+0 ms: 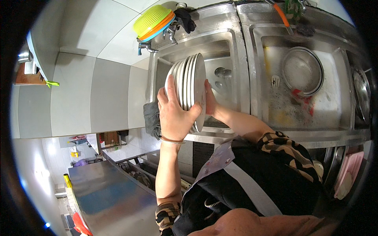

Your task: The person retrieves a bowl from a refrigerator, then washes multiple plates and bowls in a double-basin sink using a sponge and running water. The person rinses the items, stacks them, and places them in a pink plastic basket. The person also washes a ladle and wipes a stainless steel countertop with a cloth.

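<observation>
Above the left basin of a stainless steel sink, a stack of several white plates is held tipped on its edge. My left hand spreads over the near left side of the stack, fingers across the rims and thumb on the outermost plate's face. On the right side my right hand supports the same plates, its fingers partly hidden behind them. The drain shows in the basin floor beyond the stack. A bracelet circles my left wrist.
In the right basin, soapy water surrounds a metal bowl, a white slotted utensil head and a red item. Colored plastic baskets stand by the taps. A dark cloth drapes over the sink's left edge.
</observation>
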The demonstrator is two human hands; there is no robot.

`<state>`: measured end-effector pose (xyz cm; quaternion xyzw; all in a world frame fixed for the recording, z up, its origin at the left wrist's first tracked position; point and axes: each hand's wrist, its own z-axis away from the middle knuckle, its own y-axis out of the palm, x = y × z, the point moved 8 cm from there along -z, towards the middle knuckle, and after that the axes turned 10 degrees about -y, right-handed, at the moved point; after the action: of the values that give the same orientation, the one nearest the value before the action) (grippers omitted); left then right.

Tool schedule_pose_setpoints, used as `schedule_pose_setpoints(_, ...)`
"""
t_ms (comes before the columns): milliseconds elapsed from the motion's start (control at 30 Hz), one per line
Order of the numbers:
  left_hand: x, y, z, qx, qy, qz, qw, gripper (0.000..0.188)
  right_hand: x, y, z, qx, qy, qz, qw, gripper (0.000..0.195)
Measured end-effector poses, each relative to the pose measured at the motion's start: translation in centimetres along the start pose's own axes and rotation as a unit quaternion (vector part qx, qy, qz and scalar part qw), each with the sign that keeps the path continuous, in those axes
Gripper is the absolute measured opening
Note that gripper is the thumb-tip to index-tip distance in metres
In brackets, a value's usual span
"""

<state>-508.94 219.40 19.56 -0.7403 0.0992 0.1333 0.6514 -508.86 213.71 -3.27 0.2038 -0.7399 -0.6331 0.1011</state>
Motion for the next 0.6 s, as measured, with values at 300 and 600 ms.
schedule_pose_setpoints(300, 1.5, 0.0, -0.5, 0.011, -0.015, 0.032, 0.999, 0.105, -0.6, -0.5, -0.1, -0.023, 0.023, -0.018, 0.999, 0.095)
schedule_pose_setpoints(600, 6.0, -0.6, 0.9, 0.012, -0.009, 0.094, 0.995, 0.105, -0.4, -4.3, -0.4, -0.062, 0.011, 0.061, 0.996, 0.102)
